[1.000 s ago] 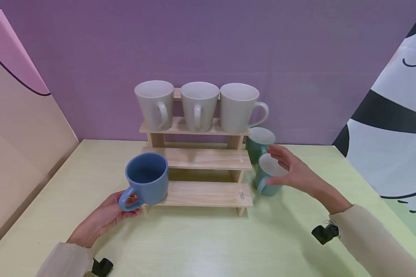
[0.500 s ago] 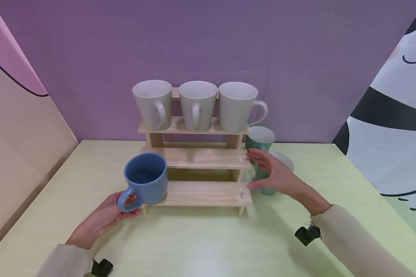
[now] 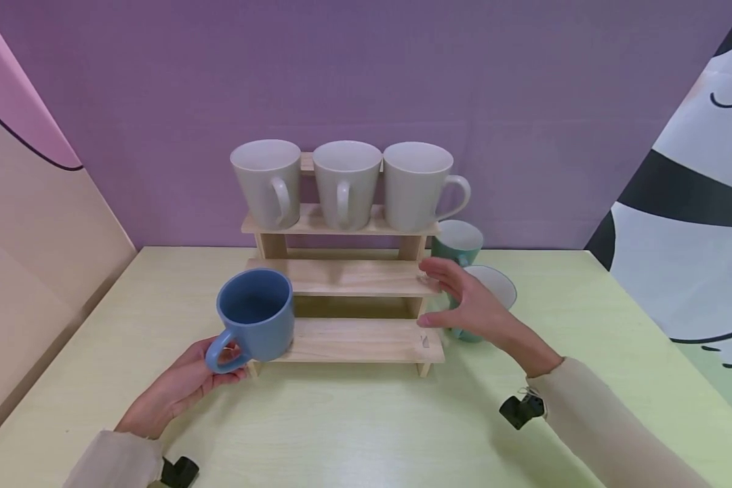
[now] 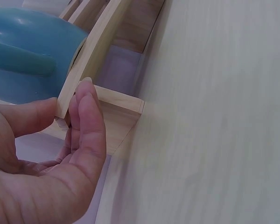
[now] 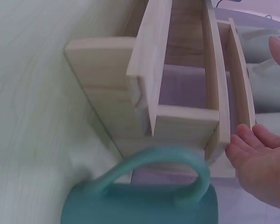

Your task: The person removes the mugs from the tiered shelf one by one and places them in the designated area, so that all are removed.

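A blue mug [image 3: 255, 322] stands on the left end of the bottom step of a tiered wooden rack [image 3: 366, 339], its handle towards the front left. My left hand [image 3: 183, 386] pinches that step's left end; in the left wrist view the thumb [image 4: 35, 116] lies on top and the fingers [image 4: 91, 126] underneath. My right hand [image 3: 478, 305] is at the rack's right side, fingers and thumb spread apart. In the right wrist view its fingertips [image 5: 245, 135] are right at a step's end. Behind this hand stands a teal mug [image 3: 494, 285] with a white inside, partly hidden.
Three white mugs, left [image 3: 267, 179], middle [image 3: 356, 183] and right [image 3: 411, 186], stand on the rack's upper step. Another teal mug [image 3: 459, 238] is on the pale table [image 3: 341, 434], behind the rack's right side. A purple backdrop [image 3: 366, 74] rises behind.
My right hand has moved left, from in front of the teal mug to the rack's right end. The left hand and the blue mug have stayed in place.
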Action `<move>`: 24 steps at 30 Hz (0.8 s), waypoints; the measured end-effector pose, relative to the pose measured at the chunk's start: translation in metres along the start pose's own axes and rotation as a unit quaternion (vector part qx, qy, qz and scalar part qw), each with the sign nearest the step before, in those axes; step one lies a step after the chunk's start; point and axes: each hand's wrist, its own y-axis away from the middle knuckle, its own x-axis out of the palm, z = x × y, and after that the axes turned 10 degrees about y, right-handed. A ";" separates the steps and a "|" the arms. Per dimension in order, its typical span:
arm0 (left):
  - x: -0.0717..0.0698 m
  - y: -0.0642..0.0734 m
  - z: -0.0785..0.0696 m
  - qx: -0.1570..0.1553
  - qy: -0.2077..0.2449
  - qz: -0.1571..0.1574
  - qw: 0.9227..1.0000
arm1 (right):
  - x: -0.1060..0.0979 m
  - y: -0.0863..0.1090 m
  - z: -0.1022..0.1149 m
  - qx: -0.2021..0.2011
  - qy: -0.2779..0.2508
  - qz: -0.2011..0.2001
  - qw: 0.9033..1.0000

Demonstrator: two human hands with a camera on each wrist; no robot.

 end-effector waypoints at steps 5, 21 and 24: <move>0.001 0.000 0.000 -0.005 -0.005 -0.011 1.000 | 0.006 -0.004 0.006 -0.008 -0.022 0.008 1.000; -0.002 0.000 0.001 0.002 0.011 0.016 1.000 | 0.029 -0.025 0.034 -0.064 -0.075 0.013 0.995; -0.002 0.000 0.001 0.002 0.014 0.017 1.000 | 0.034 -0.029 0.038 -0.070 -0.079 0.019 0.994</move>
